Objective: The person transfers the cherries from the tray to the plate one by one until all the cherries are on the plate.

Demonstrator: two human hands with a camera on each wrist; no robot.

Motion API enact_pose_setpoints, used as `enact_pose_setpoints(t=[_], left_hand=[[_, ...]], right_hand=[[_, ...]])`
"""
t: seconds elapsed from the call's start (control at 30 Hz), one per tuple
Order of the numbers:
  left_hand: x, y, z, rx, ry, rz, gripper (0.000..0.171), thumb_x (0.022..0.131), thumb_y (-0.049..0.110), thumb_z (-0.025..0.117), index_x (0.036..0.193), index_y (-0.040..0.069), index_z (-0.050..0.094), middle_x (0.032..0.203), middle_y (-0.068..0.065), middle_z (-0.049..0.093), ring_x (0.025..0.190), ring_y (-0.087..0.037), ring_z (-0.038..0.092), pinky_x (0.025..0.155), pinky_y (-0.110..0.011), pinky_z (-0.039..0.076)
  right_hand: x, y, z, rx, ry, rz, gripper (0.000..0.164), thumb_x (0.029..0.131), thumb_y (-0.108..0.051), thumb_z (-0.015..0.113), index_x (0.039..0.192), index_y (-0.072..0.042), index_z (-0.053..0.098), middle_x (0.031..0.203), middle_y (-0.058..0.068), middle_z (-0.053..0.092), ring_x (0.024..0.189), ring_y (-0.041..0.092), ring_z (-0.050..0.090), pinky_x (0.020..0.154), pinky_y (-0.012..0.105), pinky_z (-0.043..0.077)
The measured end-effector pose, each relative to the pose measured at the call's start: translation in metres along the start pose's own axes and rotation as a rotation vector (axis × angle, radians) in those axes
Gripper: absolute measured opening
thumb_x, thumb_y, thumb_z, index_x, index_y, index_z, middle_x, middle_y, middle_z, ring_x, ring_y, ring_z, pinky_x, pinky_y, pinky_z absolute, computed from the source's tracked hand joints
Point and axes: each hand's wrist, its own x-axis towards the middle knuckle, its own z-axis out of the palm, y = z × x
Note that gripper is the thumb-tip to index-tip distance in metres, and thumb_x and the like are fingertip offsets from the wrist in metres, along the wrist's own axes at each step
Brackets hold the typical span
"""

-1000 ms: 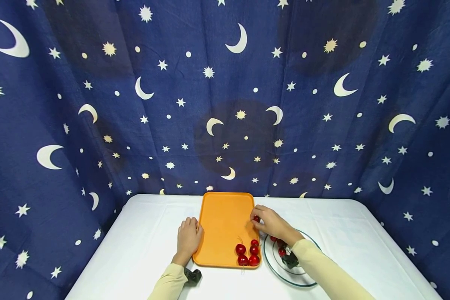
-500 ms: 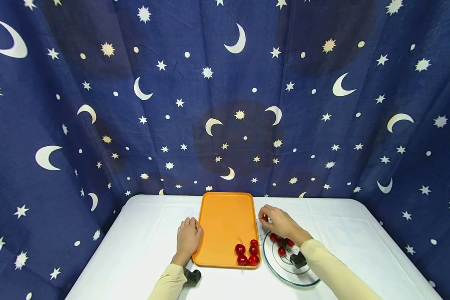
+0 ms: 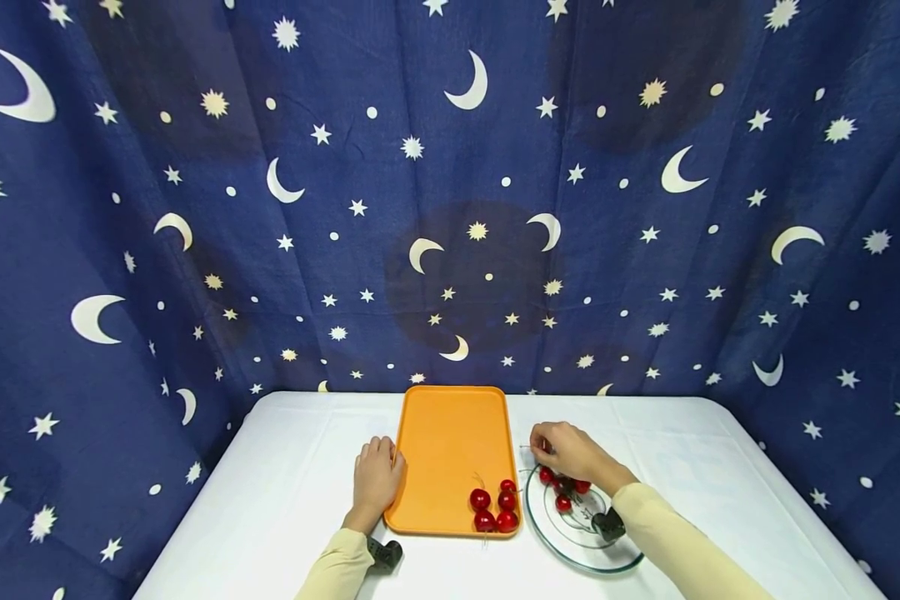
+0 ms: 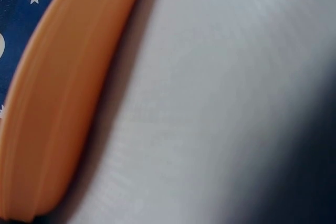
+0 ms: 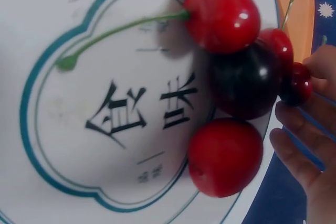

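My left hand (image 3: pixel 377 479) rests at the left edge of an orange tray (image 3: pixel 453 442), its thumb side against the rim. In the left wrist view only the tray's side (image 4: pixel 68 87) shows; the hand is out of sight. Several red cherries (image 3: pixel 484 521) lie in the tray's near right corner. Over the far edge of a round white plate (image 3: pixel 570 546), my right hand (image 3: pixel 573 454) pinches a cherry (image 5: pixel 300 83) by its fingertips, the stem sticking out leftward. More cherries (image 5: pixel 224 157), red and one nearly black, sit on the plate close to that hand.
A white cloth (image 3: pixel 307 450) covers the table. Behind it hangs a blue curtain (image 3: pixel 360 275) with moons and stars. A dark wrist camera (image 3: pixel 609 525) on the right arm hangs over the plate. The plate stands just right of the tray.
My right hand has moved rightward from the tray's right edge to the plate's far edge, the cherry still in its fingers. More of the plate's cherries show. The left hand has stayed put.
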Motion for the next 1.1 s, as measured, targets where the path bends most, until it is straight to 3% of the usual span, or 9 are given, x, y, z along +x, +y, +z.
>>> enact_pose_setpoints(t=[0.27, 0.47, 0.73, 0.87, 1.1], left_hand=[[-0.002, -0.001, 0.001, 0.002, 0.045, 0.024, 0.019, 0.092, 0.016, 0.062, 0.079, 0.011, 0.048, 0.078, -0.002, 0.04, 0.073, -0.02, 0.037, 0.068, -0.034, 0.028], [-0.002, -0.003, 0.001, -0.022, 0.039, 0.026, 0.019, 0.092, 0.016, 0.061, 0.08, 0.01, 0.048, 0.079, -0.004, 0.041, 0.074, -0.022, 0.038, 0.069, -0.036, 0.03], [-0.002, -0.007, 0.009, 0.006, 0.116, 0.064, 0.02, 0.091, 0.018, 0.061, 0.078, 0.015, 0.046, 0.076, 0.004, 0.029, 0.071, -0.017, 0.035, 0.067, -0.033, 0.028], [-0.002, -0.006, 0.007, 0.0, 0.1, 0.059, 0.02, 0.091, 0.018, 0.061, 0.078, 0.013, 0.047, 0.076, 0.002, 0.034, 0.072, -0.019, 0.037, 0.067, -0.034, 0.029], [0.0, -0.002, 0.0, 0.007, -0.001, 0.004, 0.02, 0.093, 0.015, 0.063, 0.079, 0.012, 0.049, 0.078, -0.002, 0.042, 0.074, -0.019, 0.039, 0.069, -0.033, 0.029]], right_hand=[[-0.005, 0.003, 0.005, -0.024, 0.002, -0.019, 0.011, 0.088, -0.016, 0.071, 0.08, -0.021, 0.064, 0.071, -0.012, 0.059, 0.064, -0.002, 0.047, 0.063, 0.022, 0.044], [-0.008, 0.002, 0.008, -0.09, -0.019, 0.021, 0.009, 0.086, -0.021, 0.072, 0.081, -0.024, 0.065, 0.074, -0.011, 0.057, 0.069, 0.001, 0.045, 0.064, 0.024, 0.044], [-0.011, 0.001, 0.008, -0.119, -0.043, 0.06, 0.008, 0.086, -0.024, 0.071, 0.083, -0.025, 0.065, 0.077, -0.011, 0.055, 0.071, 0.003, 0.045, 0.065, 0.027, 0.045], [-0.012, 0.0, 0.006, -0.112, -0.051, 0.061, 0.006, 0.086, -0.023, 0.071, 0.084, -0.026, 0.066, 0.079, -0.011, 0.056, 0.073, 0.003, 0.046, 0.067, 0.027, 0.045], [-0.016, -0.002, 0.006, -0.07, -0.086, 0.073, 0.011, 0.082, -0.016, 0.069, 0.086, -0.026, 0.068, 0.084, -0.009, 0.061, 0.076, 0.004, 0.048, 0.07, 0.03, 0.045]])
